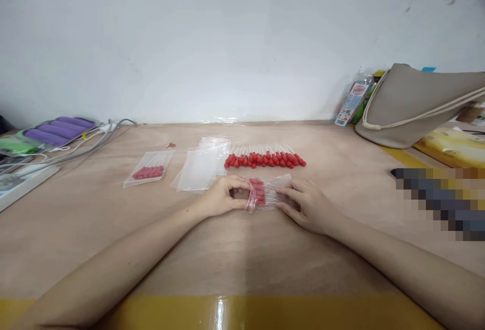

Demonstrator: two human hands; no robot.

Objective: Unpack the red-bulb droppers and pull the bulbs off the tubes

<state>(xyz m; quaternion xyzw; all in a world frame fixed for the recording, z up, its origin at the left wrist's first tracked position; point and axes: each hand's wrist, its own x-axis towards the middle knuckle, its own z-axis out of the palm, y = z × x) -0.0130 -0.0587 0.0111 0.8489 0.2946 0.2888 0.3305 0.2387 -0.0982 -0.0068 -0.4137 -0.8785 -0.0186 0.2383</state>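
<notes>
Near the middle of the counter (242, 264), a clear bag (276, 199) with red-tipped sticks (259, 192) inside is between my two hands, lying crosswise, red ends to the left, pale shafts to the right. My left hand (224, 197) has thumb and fingers curved onto the bunched left end of the plastic; my right hand (308, 206) grips the other end, thumb on the near side, fingers on the far side. Hands apart from each other, both clamped on that bag. Just beyond it, a row of loose sticks (265, 159), red tips toward me. Left of the row, flat clear bags (200, 168), overlapping; further left, a filled bag (148, 168) lying flat, red tips showing through. Far left: purple rolls (62, 130), grey cables (109, 135), white power strip (28, 186). Far right: grey pouch (409, 105) with a pale cord, a labelled pack (352, 102) leaning beside it, yellow pack (450, 148). Pixelated dark patch nearer me, can't tell what.
</notes>
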